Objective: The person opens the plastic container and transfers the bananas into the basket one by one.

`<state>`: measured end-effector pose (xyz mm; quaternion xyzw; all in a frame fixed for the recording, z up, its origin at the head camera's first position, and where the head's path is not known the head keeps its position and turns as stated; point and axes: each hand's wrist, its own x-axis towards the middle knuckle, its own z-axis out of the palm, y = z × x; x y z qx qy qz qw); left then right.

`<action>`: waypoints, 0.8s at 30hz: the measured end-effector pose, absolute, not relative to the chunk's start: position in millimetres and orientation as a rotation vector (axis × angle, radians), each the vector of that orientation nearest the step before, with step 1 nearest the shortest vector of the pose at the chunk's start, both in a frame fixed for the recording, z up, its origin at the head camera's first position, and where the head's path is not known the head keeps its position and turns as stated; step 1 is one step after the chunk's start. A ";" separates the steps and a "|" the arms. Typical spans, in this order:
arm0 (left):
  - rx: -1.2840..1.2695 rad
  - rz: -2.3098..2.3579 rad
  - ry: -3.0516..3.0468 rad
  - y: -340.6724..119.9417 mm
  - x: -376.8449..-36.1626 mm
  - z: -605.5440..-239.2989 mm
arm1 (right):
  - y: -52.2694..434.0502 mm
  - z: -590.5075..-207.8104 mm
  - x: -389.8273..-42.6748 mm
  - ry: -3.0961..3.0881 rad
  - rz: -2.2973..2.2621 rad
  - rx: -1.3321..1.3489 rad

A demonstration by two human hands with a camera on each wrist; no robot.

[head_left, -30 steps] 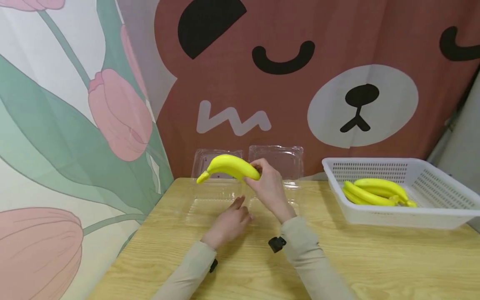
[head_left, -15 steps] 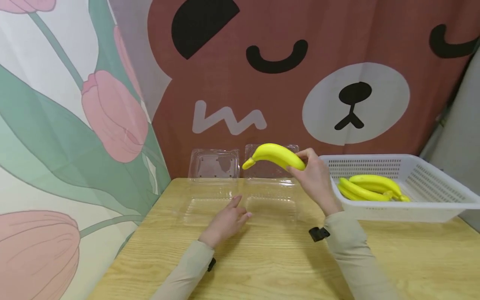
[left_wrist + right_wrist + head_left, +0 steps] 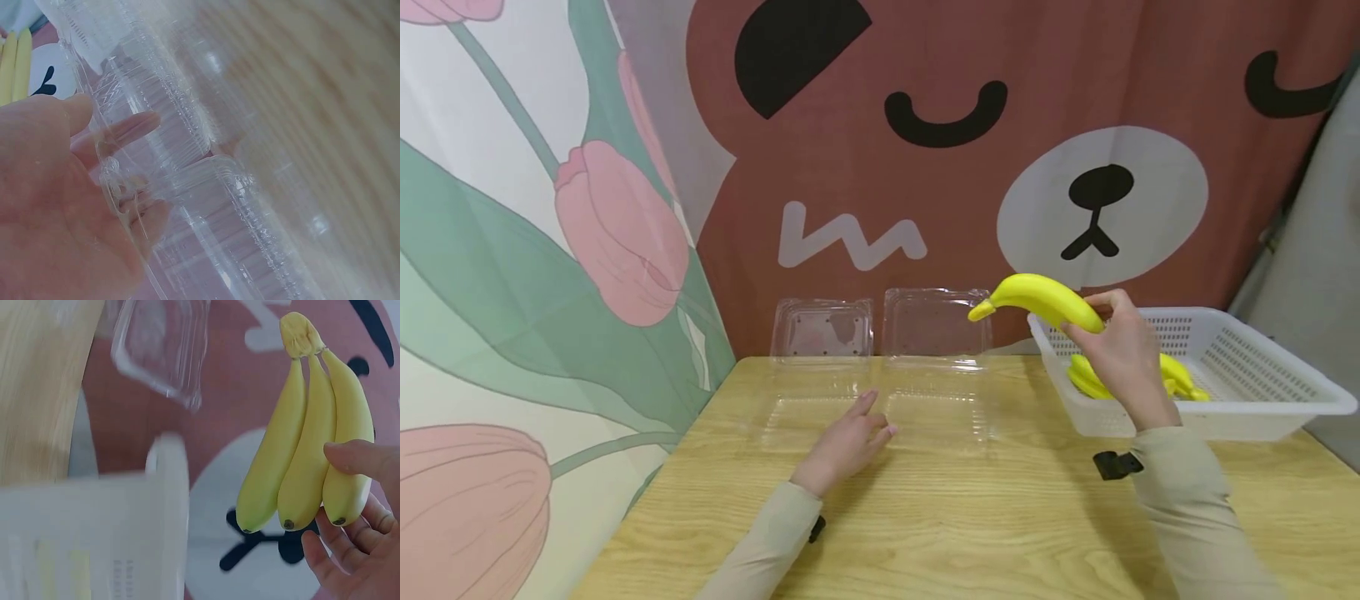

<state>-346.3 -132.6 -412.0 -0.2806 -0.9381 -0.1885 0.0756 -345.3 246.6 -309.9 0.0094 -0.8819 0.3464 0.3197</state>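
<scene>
While left hand (image 3: 848, 440) rests, fingers relaxed, against clear plastic clamshell box (image 3: 880, 408) on wooden table (image 3: 970, 517), right hand (image 3: 1122, 354) grasps yellow banana bunch (image 3: 1037, 300) above white perforated plastic basket (image 3: 1262, 392).

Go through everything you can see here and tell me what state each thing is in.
Banana bunch: lifted, gripped by the right hand.
Left hand: fingers straight, resting on the clear clamshell boxes.
Clear clamshell boxes: lids open, nothing inside.
White basket: holds more bananas.
</scene>
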 end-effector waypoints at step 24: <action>-0.840 -0.599 -2.795 -132.4 -347.6 -415.3 | 368.0 -324.5 -322.1 -2.367 0.800 -0.246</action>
